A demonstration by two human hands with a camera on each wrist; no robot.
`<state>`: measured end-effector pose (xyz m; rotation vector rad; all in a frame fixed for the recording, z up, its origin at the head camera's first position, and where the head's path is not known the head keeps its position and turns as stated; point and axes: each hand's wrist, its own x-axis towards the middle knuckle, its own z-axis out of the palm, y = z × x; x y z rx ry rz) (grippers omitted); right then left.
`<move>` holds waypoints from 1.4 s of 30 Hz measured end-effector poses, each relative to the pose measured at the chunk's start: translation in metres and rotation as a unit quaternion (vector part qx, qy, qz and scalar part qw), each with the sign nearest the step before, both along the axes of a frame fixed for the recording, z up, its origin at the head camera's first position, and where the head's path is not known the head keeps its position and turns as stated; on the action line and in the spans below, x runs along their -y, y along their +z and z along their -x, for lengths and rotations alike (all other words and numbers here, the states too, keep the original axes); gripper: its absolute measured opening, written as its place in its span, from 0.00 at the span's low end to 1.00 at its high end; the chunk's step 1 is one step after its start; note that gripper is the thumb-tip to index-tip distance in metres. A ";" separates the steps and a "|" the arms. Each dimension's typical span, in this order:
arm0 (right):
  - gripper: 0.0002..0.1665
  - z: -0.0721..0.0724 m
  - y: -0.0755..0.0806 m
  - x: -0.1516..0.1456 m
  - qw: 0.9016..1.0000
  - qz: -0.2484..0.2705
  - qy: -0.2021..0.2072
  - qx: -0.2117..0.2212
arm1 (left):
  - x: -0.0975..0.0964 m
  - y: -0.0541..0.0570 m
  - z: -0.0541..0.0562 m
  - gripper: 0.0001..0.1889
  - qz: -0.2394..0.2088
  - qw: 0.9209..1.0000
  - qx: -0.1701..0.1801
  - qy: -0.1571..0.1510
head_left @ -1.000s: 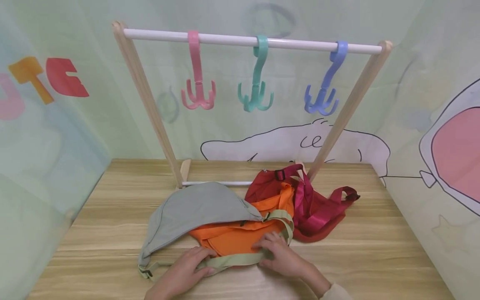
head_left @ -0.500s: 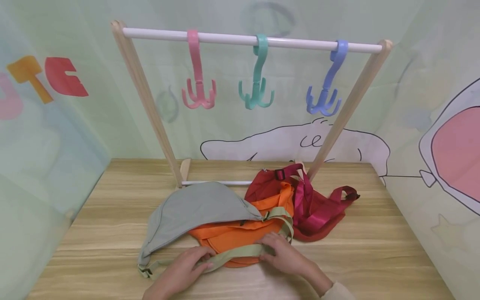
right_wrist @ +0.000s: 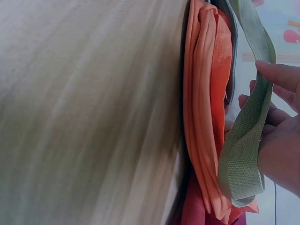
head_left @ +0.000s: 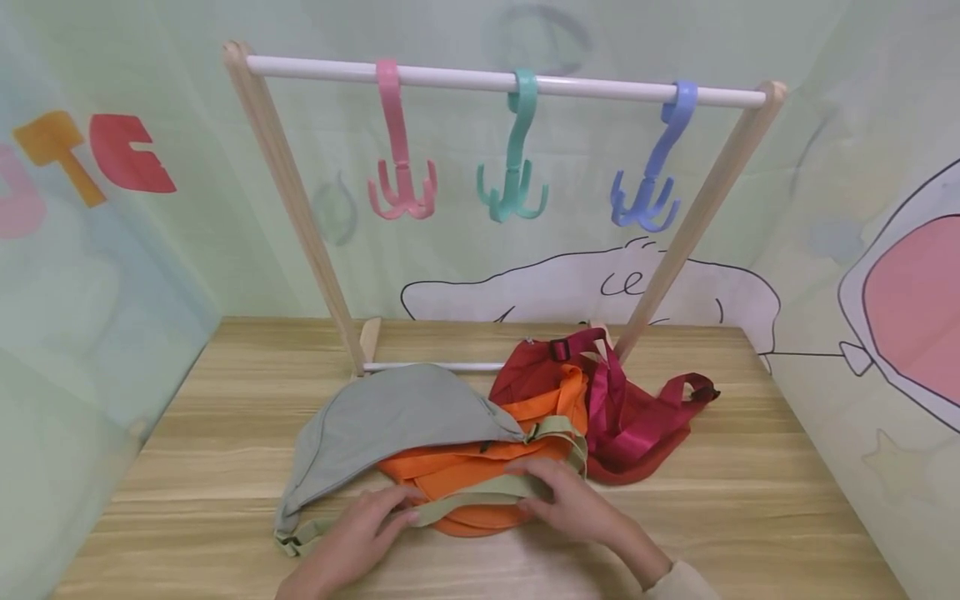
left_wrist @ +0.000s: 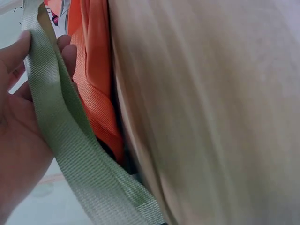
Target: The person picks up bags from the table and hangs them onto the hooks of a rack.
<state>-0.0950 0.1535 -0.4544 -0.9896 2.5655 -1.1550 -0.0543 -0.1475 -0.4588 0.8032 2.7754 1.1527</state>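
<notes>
A grey waist bag (head_left: 397,412) lies on the table, partly over an orange bag (head_left: 457,483). Its pale green webbing strap (head_left: 487,492) runs across the front, above the orange fabric. My left hand (head_left: 362,529) pinches the strap between thumb and fingers toward its left part; the left wrist view shows the thumb on the webbing (left_wrist: 70,136). Farther right, my right hand (head_left: 573,504) grips the same strap, and in the right wrist view the band (right_wrist: 246,136) hangs in a loop below the fingers. A red bag (head_left: 637,433) with a magenta strap lies behind on the right.
A wooden rack with a white bar (head_left: 457,78) stands at the back of the table (head_left: 187,467). From it hang a pink hook (head_left: 402,187), a green hook (head_left: 513,187) and a blue hook (head_left: 647,196). Printed cloth walls enclose the table.
Both hands have raised the strap a little off the orange bag, showing more of its front edge. The right hand has shifted slightly upward. The bags have stayed in place.
</notes>
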 end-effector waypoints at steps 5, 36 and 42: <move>0.22 0.002 0.005 -0.001 1.000 0.016 0.015 -0.017 | 0.000 0.003 0.001 0.08 0.009 1.000 -0.017 0.019; 0.23 0.034 0.066 0.008 0.999 0.036 0.016 -0.007 | -0.001 0.047 0.020 0.08 -0.006 0.982 -0.149 0.117; 0.21 0.042 0.078 0.012 0.998 0.055 0.013 -0.009 | -0.001 0.055 0.027 0.09 -0.024 0.976 -0.177 0.122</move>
